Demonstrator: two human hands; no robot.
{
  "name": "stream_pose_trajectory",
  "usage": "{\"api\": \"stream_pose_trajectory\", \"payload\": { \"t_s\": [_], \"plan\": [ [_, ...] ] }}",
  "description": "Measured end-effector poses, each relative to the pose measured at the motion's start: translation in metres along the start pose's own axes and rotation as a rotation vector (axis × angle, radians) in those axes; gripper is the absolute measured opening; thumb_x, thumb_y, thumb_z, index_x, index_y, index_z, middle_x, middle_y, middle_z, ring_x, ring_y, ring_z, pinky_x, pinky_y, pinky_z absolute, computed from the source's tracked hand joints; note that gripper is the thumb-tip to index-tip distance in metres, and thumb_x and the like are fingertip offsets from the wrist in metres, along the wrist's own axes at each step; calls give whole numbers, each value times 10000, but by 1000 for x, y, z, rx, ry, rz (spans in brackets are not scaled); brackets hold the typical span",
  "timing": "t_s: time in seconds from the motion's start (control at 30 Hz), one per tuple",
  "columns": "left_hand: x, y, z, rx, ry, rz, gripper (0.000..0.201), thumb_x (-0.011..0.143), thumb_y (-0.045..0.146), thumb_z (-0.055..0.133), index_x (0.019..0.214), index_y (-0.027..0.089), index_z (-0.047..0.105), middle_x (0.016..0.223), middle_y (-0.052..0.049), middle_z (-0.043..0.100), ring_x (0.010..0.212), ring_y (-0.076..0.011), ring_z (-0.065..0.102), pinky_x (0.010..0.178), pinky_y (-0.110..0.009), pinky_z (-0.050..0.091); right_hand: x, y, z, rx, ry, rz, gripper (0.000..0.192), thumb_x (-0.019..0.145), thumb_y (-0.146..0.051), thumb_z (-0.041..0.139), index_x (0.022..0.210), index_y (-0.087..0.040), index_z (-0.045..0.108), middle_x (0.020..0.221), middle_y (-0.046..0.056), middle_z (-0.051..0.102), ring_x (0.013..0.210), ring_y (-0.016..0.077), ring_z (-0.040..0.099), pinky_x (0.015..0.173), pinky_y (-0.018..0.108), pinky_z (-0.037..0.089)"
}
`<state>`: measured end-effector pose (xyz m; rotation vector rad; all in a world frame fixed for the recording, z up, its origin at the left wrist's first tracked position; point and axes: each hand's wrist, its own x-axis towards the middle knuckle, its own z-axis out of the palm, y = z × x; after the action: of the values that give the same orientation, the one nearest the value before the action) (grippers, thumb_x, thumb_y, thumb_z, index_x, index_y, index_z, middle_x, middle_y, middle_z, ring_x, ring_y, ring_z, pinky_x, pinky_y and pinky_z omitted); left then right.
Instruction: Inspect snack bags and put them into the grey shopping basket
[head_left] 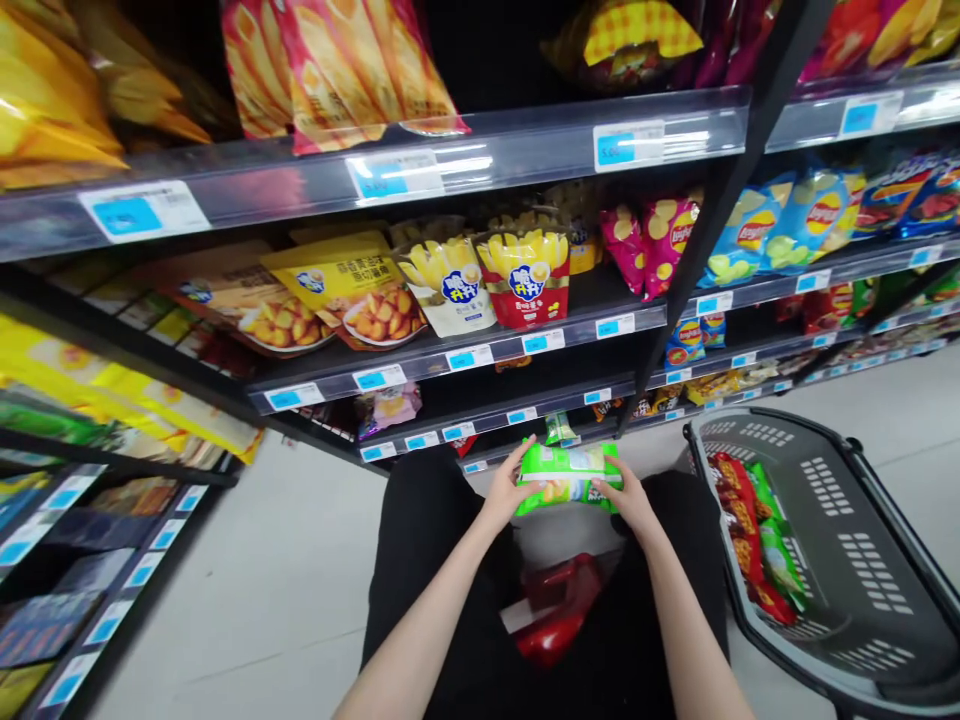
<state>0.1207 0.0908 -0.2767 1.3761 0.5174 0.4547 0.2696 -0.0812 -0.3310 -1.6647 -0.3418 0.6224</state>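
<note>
I hold a green snack bag [568,476] flat between both hands, low in front of the bottom shelves. My left hand [508,489] grips its left end with fingers over the top edge. My right hand [625,497] grips its right end. The bag hangs above my dark-clothed knees, just left of a grey shopping basket [847,560]. Inside the basket lie several red and green snack packs [754,535].
Snack shelves rise in front: yellow and red fries bags [523,275] and orange pouches [352,290] at mid height, chip bags [780,225] to the right. A second shelf unit [82,560] stands at left. Red shoes [559,610] show below on the pale floor [270,590].
</note>
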Motion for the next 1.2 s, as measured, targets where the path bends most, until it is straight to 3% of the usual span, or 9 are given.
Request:
{"api": "stream_pose_trajectory", "payload": {
  "t_s": [0.1, 0.23, 0.37, 0.5, 0.63, 0.77, 0.87, 0.97, 1.2],
  "plan": [
    [-2, -1, 4, -128, -18, -54, 868, 512, 234, 806, 1283, 237, 408, 1145, -107, 592, 969, -239, 594, 822, -327, 463, 5, 15, 5, -3, 14, 79, 696, 544, -447, 743, 1152, -166, 553, 1063, 103, 630, 969, 273, 592, 834, 410, 467],
    [-1, -6, 3, -116, 62, -113, 512, 502, 301, 801, 932, 170, 555, 883, -75, 660, 792, -209, 623, 674, -284, 472, 10, 28, 8, 86, -27, 59, 733, 556, -431, 745, 1206, -192, 501, 1149, 94, 586, 1044, 264, 562, 871, 392, 455],
    [1, -9, 0, -64, 129, -71, 361, 523, 333, 775, 685, 174, 495, 722, -12, 620, 666, -157, 579, 603, -248, 432, 9, 32, 11, 106, -7, 51, 721, 553, -411, 748, 1201, -207, 507, 1122, 90, 600, 1020, 265, 573, 843, 394, 473],
    [3, -9, -4, 12, 198, -9, 325, 546, 311, 751, 617, 169, 467, 749, 5, 569, 668, -122, 507, 624, -227, 392, 9, 29, 14, 121, 15, -1, 688, 557, -410, 738, 1177, -201, 526, 1080, 85, 616, 947, 251, 601, 793, 382, 492],
    [7, -9, -11, 101, 261, 14, 324, 561, 263, 733, 571, 171, 423, 604, 49, 432, 607, -100, 411, 580, -200, 319, 10, 21, 13, 90, 31, -41, 677, 562, -424, 724, 1163, -170, 542, 1025, 89, 628, 905, 243, 601, 772, 368, 488],
    [10, -8, -18, 137, 281, 1, 307, 575, 298, 718, 592, 175, 437, 564, 63, 371, 565, -95, 375, 547, -197, 286, 6, 8, 8, 114, 80, -62, 591, 633, -450, 646, 1136, -148, 574, 795, 52, 641, 738, 206, 596, 645, 315, 485],
    [11, -8, -21, 139, 282, -33, 344, 560, 337, 726, 583, 177, 423, 543, 69, 374, 530, -88, 375, 524, -196, 285, 1, -3, 5, 111, 150, -113, 524, 661, -431, 627, 1084, -122, 607, 584, -12, 545, 548, 142, 499, 517, 255, 421],
    [11, -9, -23, 134, 277, -103, 386, 538, 369, 739, 553, 177, 404, 502, 73, 389, 472, -78, 373, 473, -193, 273, -1, -10, 2, 120, 225, -166, 488, 675, -412, 627, 1060, -112, 621, 519, -46, 462, 477, 103, 401, 461, 225, 348],
    [14, -13, -22, 134, 268, -234, 355, 483, 355, 773, 542, 162, 481, 499, 33, 519, 436, -109, 475, 430, -218, 360, -3, -15, -6, 116, 294, -179, 551, 678, -419, 640, 1134, -114, 588, 564, -20, 543, 499, 120, 461, 485, 235, 380]
  ]
}}
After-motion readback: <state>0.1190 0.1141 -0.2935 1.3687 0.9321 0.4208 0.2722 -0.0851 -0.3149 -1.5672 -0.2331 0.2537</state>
